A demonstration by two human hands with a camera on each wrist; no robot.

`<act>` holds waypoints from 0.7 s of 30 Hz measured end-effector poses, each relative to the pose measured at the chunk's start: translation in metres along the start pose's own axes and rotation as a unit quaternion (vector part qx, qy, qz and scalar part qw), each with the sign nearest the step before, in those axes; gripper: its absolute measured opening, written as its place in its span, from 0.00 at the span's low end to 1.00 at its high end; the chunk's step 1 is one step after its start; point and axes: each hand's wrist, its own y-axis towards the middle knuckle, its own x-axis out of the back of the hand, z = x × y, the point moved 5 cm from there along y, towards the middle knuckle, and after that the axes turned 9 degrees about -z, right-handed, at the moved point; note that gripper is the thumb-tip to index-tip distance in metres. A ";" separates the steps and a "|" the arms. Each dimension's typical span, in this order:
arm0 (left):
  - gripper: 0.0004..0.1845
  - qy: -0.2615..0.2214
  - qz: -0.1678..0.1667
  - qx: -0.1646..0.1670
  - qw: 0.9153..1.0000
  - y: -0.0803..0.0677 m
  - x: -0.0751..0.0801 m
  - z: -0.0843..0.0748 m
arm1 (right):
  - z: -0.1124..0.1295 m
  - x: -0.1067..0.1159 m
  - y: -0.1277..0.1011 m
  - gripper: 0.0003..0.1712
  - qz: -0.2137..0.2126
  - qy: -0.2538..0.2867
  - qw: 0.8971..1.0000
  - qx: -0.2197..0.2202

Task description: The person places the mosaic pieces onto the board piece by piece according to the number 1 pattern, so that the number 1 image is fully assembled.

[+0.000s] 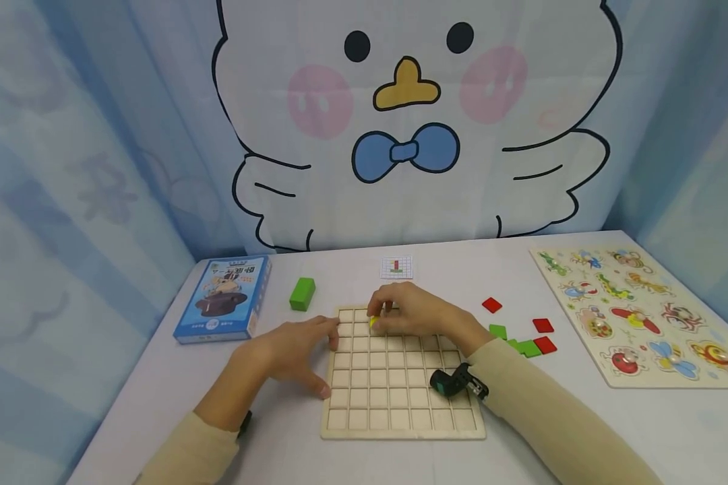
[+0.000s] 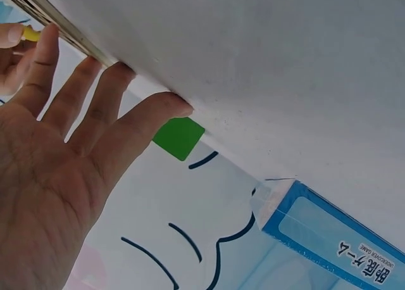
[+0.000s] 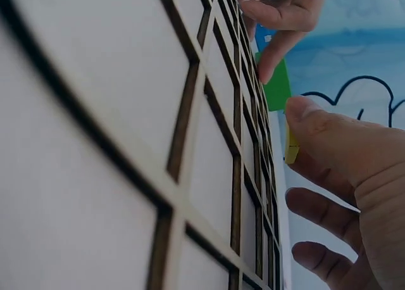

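A pale wooden grid board (image 1: 379,399) lies flat on the white table. My right hand (image 1: 409,311) is over its far left part and pinches a small yellow piece (image 3: 292,144) between thumb and index finger, close above the cells. The other fingers of that hand are loosely bent. At the board's left edge rests my left hand (image 1: 296,351), thumb and fingers spread, fingertips against the rim. In the left wrist view the left palm (image 2: 47,176) holds nothing.
Beyond the left hand stand a green block (image 1: 302,294) and a blue game box (image 1: 223,298). A small patterned card (image 1: 397,267) lies behind the board. Right of it are several red tiles (image 1: 543,326) and green tiles (image 1: 530,348), then an animal puzzle board (image 1: 643,316).
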 end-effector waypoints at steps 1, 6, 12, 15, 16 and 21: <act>0.30 0.001 -0.001 -0.002 1.000 0.000 -0.001 0.000 | 0.001 -0.001 0.000 0.07 0.002 -0.001 1.000 0.002; 0.29 0.007 -0.004 -0.014 1.000 -0.002 -0.001 0.000 | 0.001 -0.006 -0.002 0.07 0.010 -0.015 1.000 0.015; 0.27 0.016 -0.003 -0.016 1.000 -0.001 0.000 -0.001 | -0.001 -0.009 -0.004 0.07 0.017 -0.026 0.999 0.016; 0.27 0.012 -0.003 -0.015 1.000 0.000 -0.001 -0.002 | -0.001 -0.008 -0.005 0.07 0.017 -0.029 0.999 0.012; 0.27 0.012 -0.003 -0.015 1.000 0.000 -0.001 -0.002 | -0.001 -0.008 -0.005 0.07 0.016 -0.031 0.999 0.013; 0.27 0.014 -0.001 -0.015 1.000 0.001 -0.002 -0.002 | 0.000 -0.007 -0.005 0.08 0.013 -0.041 0.999 0.020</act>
